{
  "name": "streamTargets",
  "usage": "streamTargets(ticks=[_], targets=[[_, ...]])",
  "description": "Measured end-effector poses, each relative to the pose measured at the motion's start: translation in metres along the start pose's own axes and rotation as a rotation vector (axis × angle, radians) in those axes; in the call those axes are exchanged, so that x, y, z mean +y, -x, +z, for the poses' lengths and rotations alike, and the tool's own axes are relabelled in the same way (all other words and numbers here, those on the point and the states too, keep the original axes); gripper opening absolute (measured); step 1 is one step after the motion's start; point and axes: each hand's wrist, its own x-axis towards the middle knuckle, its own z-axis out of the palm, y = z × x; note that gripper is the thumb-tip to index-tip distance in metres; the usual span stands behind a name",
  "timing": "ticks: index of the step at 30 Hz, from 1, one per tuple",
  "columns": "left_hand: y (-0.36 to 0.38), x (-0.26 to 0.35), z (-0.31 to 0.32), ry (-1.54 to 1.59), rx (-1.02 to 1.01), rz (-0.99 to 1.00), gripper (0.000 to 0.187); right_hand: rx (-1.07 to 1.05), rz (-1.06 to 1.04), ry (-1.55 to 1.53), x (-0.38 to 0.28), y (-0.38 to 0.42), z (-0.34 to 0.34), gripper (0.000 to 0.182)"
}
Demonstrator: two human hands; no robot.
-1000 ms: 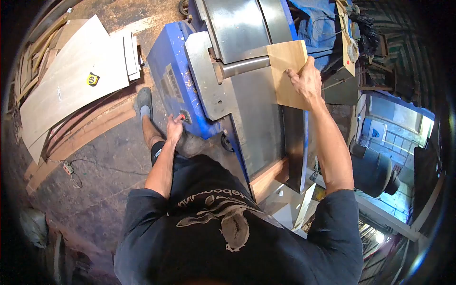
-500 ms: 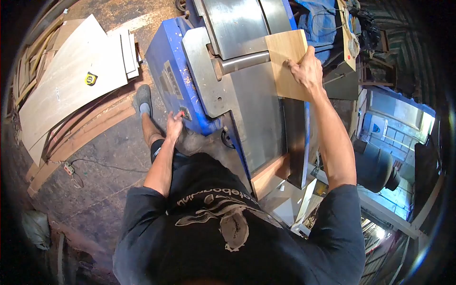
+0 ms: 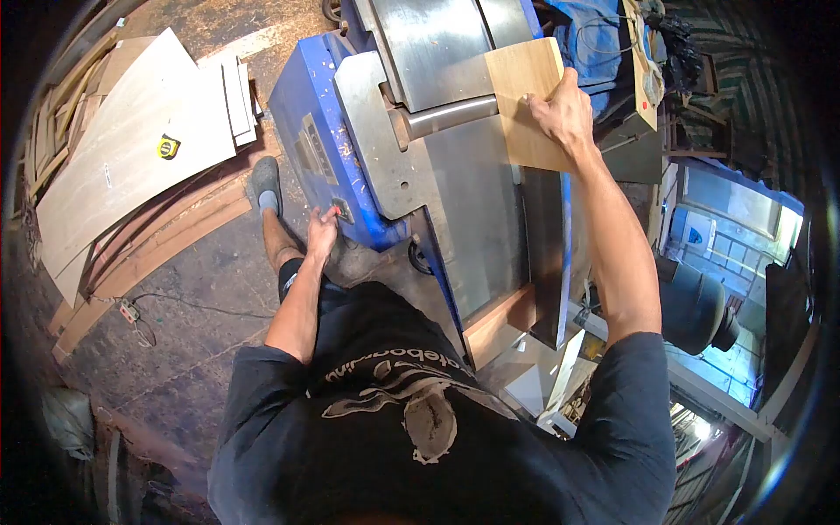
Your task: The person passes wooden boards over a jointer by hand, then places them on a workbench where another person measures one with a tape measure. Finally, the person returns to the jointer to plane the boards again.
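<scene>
A pale wooden board (image 3: pixel 523 74) lies over the cutterhead (image 3: pixel 452 115) of a blue jointer (image 3: pixel 319 114), near its fence (image 3: pixel 544 254). My right hand (image 3: pixel 566 114) is closed on the board's right edge, thumb on its face and the other fingers mostly hidden behind. Low on the machine's side, my left hand (image 3: pixel 322 234) reaches to a switch with a red button (image 3: pixel 338 211). Its fingers are apart and a fingertip is at the button; whether it presses cannot be seen. Nothing is held in this hand.
Left of the machine lie plywood sheets (image 3: pixel 114 184) with a yellow tape measure (image 3: pixel 168 146) on top. A reddish wood piece (image 3: pixel 503 325) sits at the near end of the jointer bed. A cord (image 3: pixel 206 305) crosses the floor. Wood chips lie around the machine.
My right hand and the board have shifted slightly forward along the jointer, away from my body. My left hand stays at the switch.
</scene>
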Motion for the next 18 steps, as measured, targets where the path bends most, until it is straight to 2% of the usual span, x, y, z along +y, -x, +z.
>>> streamTargets(ticks=[18], targets=[[0.015, 0.014, 0.006, 0.187, 0.017, -0.091, 0.070, 0.036, -0.021, 0.019, -0.015, -0.039, 0.002, 0.061]])
